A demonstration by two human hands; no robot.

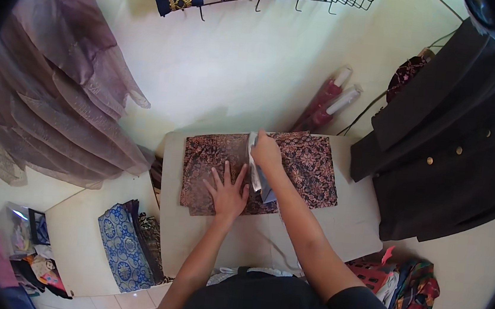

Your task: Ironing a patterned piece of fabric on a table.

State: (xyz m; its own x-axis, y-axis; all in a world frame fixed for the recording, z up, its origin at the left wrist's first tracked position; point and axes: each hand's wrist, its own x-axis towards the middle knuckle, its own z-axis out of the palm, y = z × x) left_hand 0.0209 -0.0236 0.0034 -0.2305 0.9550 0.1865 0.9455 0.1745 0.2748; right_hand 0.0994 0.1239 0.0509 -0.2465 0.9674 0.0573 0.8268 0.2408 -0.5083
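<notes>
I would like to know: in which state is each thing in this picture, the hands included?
Left hand: open, fingers spread, resting on the cloth
Right hand: closed around the iron
Iron: gripped, at the cloth; hot or cold, cannot tell
Patterned cloth: spread out on the pale table
Greyish-purple garment: hanging
Dark jacket: hanging
Blue patterned fabric: folded
Rolls: leaning

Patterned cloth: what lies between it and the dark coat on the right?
The head view shows just a bare strip of pale tabletop between the patterned cloth and the dark coat.
</notes>
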